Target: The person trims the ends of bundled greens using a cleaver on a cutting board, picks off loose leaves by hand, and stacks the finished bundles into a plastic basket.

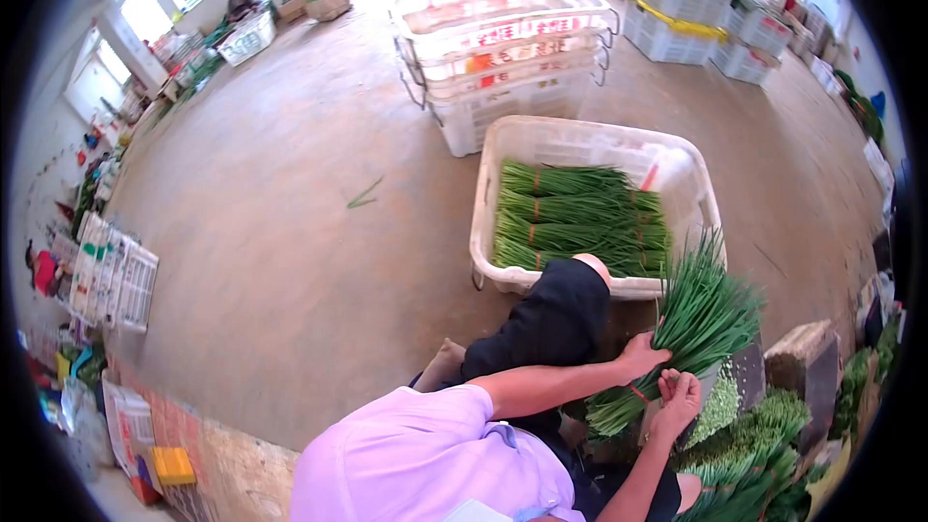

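Note:
My left hand (641, 358) is closed around a bunch of chives (706, 314), its dark green tips fanning up and right. A red band (637, 393) circles the bunch near its pale cut ends. Close beside the stems is my right hand (680, 392), fingers bent together in a pinch; whatever they hold is too small to make out. In front of my knee stands a white plastic crate (599, 130) with several banded chive bunches (580, 213) laid in rows. More chive bunches (744, 478) lie at the lower right, by my leg.
Nested white crates (503, 34) with wire handles stand behind the open crate. Stacked crates (677, 14) with a yellow strap are at the upper right. A wooden block (802, 353) sits right of my hands. Loose leaves (363, 195) lie on the floor. People are far left.

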Demonstrator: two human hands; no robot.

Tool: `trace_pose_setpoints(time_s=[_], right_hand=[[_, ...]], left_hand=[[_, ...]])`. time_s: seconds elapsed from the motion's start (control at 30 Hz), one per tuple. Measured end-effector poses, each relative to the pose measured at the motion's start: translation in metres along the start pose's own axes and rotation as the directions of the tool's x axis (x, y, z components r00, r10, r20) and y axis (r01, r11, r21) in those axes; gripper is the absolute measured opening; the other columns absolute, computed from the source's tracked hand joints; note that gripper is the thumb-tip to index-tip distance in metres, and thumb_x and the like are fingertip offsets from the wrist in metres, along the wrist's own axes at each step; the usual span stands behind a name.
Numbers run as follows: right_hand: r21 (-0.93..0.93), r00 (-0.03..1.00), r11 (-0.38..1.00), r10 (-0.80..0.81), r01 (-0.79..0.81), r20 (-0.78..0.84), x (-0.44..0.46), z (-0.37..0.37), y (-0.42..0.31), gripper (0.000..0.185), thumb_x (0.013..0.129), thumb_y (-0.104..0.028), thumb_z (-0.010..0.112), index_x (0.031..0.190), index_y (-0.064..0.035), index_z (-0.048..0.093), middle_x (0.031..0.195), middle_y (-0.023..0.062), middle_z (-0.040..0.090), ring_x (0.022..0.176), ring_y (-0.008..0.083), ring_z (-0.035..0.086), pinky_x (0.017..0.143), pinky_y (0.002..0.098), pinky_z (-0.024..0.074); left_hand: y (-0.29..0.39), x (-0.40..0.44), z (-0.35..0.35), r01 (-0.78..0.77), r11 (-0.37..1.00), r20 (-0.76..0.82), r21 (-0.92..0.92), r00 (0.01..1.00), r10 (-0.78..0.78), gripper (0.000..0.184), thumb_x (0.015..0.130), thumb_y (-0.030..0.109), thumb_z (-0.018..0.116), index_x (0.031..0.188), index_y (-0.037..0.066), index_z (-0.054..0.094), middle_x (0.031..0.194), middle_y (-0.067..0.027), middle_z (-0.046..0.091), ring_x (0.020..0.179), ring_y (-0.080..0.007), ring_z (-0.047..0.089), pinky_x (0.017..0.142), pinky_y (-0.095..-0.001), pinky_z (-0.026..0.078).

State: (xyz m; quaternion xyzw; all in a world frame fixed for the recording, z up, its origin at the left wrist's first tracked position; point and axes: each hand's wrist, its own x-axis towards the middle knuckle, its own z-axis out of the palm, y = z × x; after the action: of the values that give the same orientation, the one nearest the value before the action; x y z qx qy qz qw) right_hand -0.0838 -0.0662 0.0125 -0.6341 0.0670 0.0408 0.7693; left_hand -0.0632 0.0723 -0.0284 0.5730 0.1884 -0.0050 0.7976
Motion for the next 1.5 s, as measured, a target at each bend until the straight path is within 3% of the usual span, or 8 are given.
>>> trace_pose_setpoints(time_s=[0.17, 0.4, 0.67, 1.0, 1.23, 1.4, 1.43, 1.5], right_hand=[[0.269, 0.983, 0.947, 0.157, -0.178, 0.098, 0.005, -0.009, 0.013, 0.014, 0.100, -0.019, 0.061, 0.102, -0.0054, 0.059, 0.095, 0.0084, 0.072, 0.087, 0.0181, 0.072, 0.074, 0.0296, 0.0632], [0.281, 0.967, 0.929, 0.206, -0.241, 0.150, 0.003, -0.010, 0.025, 0.013, 0.100, -0.020, 0.062, 0.102, -0.0070, 0.060, 0.095, 0.0078, 0.071, 0.087, 0.0177, 0.072, 0.074, 0.0294, 0.0632], [0.237, 0.900, 0.912, 0.235, -0.335, 0.367, -0.015, 0.003, 0.021, 0.012, 0.100, -0.019, 0.062, 0.102, -0.0068, 0.060, 0.095, 0.0089, 0.071, 0.086, 0.0178, 0.073, 0.070, 0.0280, 0.0637], [0.179, 0.901, 0.940, 0.207, -0.291, 0.381, -0.040, -0.006, 0.008, 0.011, 0.100, -0.018, 0.061, 0.101, -0.0079, 0.061, 0.094, 0.0056, 0.070, 0.085, 0.0157, 0.071, 0.071, 0.0264, 0.0625], [0.314, 0.947, 0.926, 0.111, -0.209, 0.301, -0.053, -0.007, 0.011, 0.013, 0.101, -0.020, 0.060, 0.101, -0.0067, 0.061, 0.089, 0.0063, 0.068, 0.080, 0.0144, 0.070, 0.068, 0.0266, 0.0618], [-0.080, 0.994, 0.996, 0.053, -0.046, 0.096, -0.065, 0.008, 0.010, 0.011, 0.101, -0.018, 0.060, 0.098, -0.0072, 0.059, 0.078, 0.0009, 0.060, 0.066, 0.0084, 0.060, 0.059, 0.0236, 0.0552], [-0.085, 0.994, 0.995, 0.060, -0.052, 0.095, -0.062, 0.009, 0.015, 0.011, 0.101, -0.018, 0.060, 0.098, -0.0072, 0.059, 0.078, 0.0009, 0.060, 0.066, 0.0084, 0.060, 0.059, 0.0236, 0.0552], [-0.350, 0.988, 0.937, 0.047, 0.007, 0.147, -0.054, 0.008, 0.028, 0.008, 0.101, -0.013, 0.058, 0.096, -0.0058, 0.058, 0.075, 0.0003, 0.058, 0.064, 0.0073, 0.057, 0.055, 0.0226, 0.0506]], left_hand=[[0.012, 0.000, -0.010, -0.095, 0.995, -0.051, 0.028, 0.994, 0.096, 0.033, 0.082, 0.018, 0.071, 0.109, -0.001, 0.068, 0.097, -0.0092, 0.073, 0.090, -0.0134, 0.065, 0.085, -0.0322, 0.050], [0.015, -0.013, -0.017, -0.163, 0.983, -0.124, 0.086, 0.977, 0.173, 0.035, 0.082, 0.019, 0.070, 0.110, -0.001, 0.067, 0.095, -0.0109, 0.073, 0.089, -0.0142, 0.065, 0.084, -0.0330, 0.051], [0.022, -0.029, -0.035, -0.175, 0.984, -0.205, 0.041, 0.962, 0.180, 0.033, 0.083, 0.019, 0.071, 0.110, -0.001, 0.066, 0.093, -0.0086, 0.072, 0.087, -0.0124, 0.064, 0.081, -0.0318, 0.051], [0.024, -0.035, -0.030, -0.241, 0.970, -0.147, -0.011, 0.960, 0.237, 0.034, 0.083, 0.019, 0.071, 0.109, -0.001, 0.066, 0.092, -0.0058, 0.071, 0.086, -0.0109, 0.062, 0.080, -0.0309, 0.051], [0.043, -0.054, -0.032, -0.272, 0.954, -0.082, 0.127, 0.956, 0.283, 0.035, 0.080, 0.021, 0.071, 0.107, 0.000, 0.066, 0.091, -0.0108, 0.071, 0.087, -0.0151, 0.064, 0.082, -0.0347, 0.050], [0.044, -0.050, -0.035, -0.278, 0.944, -0.041, 0.174, 0.956, 0.289, 0.036, 0.079, 0.021, 0.071, 0.108, 0.000, 0.065, 0.089, -0.0140, 0.071, 0.086, -0.0193, 0.067, 0.081, -0.0362, 0.050], [0.042, -0.048, -0.037, -0.281, 0.943, -0.029, 0.177, 0.957, 0.290, 0.036, 0.079, 0.020, 0.071, 0.108, 0.000, 0.065, 0.089, -0.0148, 0.071, 0.085, -0.0203, 0.067, 0.081, -0.0367, 0.050], [0.035, -0.045, -0.040, -0.286, 0.936, -0.045, 0.206, 0.953, 0.301, 0.038, 0.078, 0.018, 0.071, 0.112, 0.001, 0.064, 0.089, -0.0172, 0.070, 0.084, -0.0253, 0.070, 0.079, -0.0385, 0.052]])
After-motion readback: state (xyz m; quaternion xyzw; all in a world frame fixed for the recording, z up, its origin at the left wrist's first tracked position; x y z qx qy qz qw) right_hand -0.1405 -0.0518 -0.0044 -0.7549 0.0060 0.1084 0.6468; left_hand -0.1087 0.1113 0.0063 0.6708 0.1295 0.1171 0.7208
